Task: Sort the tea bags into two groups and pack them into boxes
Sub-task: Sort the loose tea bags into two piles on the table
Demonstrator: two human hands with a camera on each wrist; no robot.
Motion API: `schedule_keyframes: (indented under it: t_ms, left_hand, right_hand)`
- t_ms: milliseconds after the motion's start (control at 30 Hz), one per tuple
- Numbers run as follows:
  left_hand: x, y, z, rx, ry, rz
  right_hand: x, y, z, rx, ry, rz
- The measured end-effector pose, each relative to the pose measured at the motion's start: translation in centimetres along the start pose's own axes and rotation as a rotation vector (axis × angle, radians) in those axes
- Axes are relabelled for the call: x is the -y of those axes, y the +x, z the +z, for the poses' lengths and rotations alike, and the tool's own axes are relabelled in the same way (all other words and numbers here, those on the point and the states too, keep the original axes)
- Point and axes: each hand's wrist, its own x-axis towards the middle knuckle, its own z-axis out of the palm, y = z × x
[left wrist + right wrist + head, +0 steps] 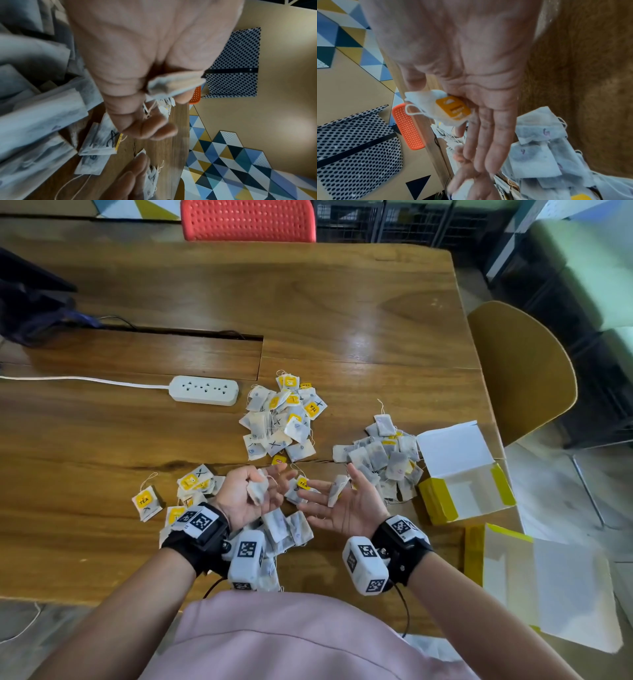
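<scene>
My left hand (270,479) is palm up over the near pile, fingers curled round a folded tea bag (257,490); the left wrist view shows that bag (176,83) pinched between thumb and fingers. My right hand (322,498) lies palm up with straight fingers, and a yellow-tagged tea bag (447,109) rests in the crook by the thumb. A heap of X-marked bags (281,419) lies further back. Another heap (383,460) sits against the open yellow-and-white box (466,494). A second open box (513,577) lies at the near right.
More tea bags lie at the left (191,484) and under my wrists (287,529). A white power strip (204,390) with its cable lies behind them. A dark bag (27,302) sits at the far left. An orange chair (248,220) and a yellow chair (524,371) flank the wooden table (342,302).
</scene>
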Motion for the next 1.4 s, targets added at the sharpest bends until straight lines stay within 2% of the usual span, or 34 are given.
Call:
schedule_keyframes:
  t_ms: [200,267,333,400,500,567,633,700,833,967,1067,1133,1233,1300,1333,1400]
  left_hand:
    - [0.1,0.4,-0.7,0.217,-0.071,-0.040]
    - [0.2,0.4,-0.4,0.205,-0.052,-0.038]
    - [0.4,0.5,0.1,0.139,-0.015,-0.025]
    - [0.4,0.3,0.4,0.094,0.017,-0.012]
    - [0.5,0.0,0.4,0.067,0.060,-0.010]
    - [0.6,0.1,0.4,0.036,0.131,0.005]
    - [0.4,0.5,0.5,-0.030,0.268,0.057]
    - [-0.2,1.5,0.9,-0.101,0.431,0.195]
    - [-2.7,4.6,2.5,-0.260,0.829,0.591]
    - [-5.5,7.2,3.9,-0.393,1.091,0.816]
    - [-5.6,7.3,3.3,-0.470,1.244,0.963]
    - [-4.4,6.6,2.5,-0.422,1.371,0.941]
    - [-2.5,5.1,0.8,-0.153,1.600,0.646]
    - [-1.6,4.6,0.1,-0.008,1.834,0.488]
    - [-1.2,4.4,0.1,0.022,1.918,0.454]
    - [-0.5,4.4,0.2,-0.003,1.999,0.424]
  right_hand:
    - [0.4,-0.4,0.1,-0.106,-0.021,-0.046]
    - [0.4,-0.3,0.2,-0.155,-0.020,-0.048]
    - [0.7,-0.3,0.4,-0.274,-0.077,-0.046]
    - [1.6,-0.2,0.3,-0.518,-0.329,-0.125]
    - [3.6,-1.1,-0.8,-0.926,-0.985,-0.326]
    - [4.4,-2.0,-1.7,-1.080,-1.281,-0.376]
    - [4.3,-2.7,-2.0,-1.139,-1.415,-0.389]
    - [3.6,-3.1,-2.1,-1.149,-1.500,-0.389]
    - [2.0,-3.0,-2.4,-1.142,-1.567,-0.502]
    - [0.6,-2.7,-2.0,-1.106,-1.631,-0.531]
    - [-0.4,-2.4,-1.6,-1.114,-1.800,-0.649]
    - [-0.7,-1.9,-1.5,-1.120,-1.876,-0.689]
    - [-1.0,-1.3,-1.4,-1.060,-1.920,-0.736]
    - [-1.4,-0.8,-1.1,-0.965,-1.936,-0.701]
    - [-1.6,-0.5,-0.9,-0.895,-1.944,-0.656]
    - [-2.0,0.4,-0.3,-0.746,-1.923,-0.588]
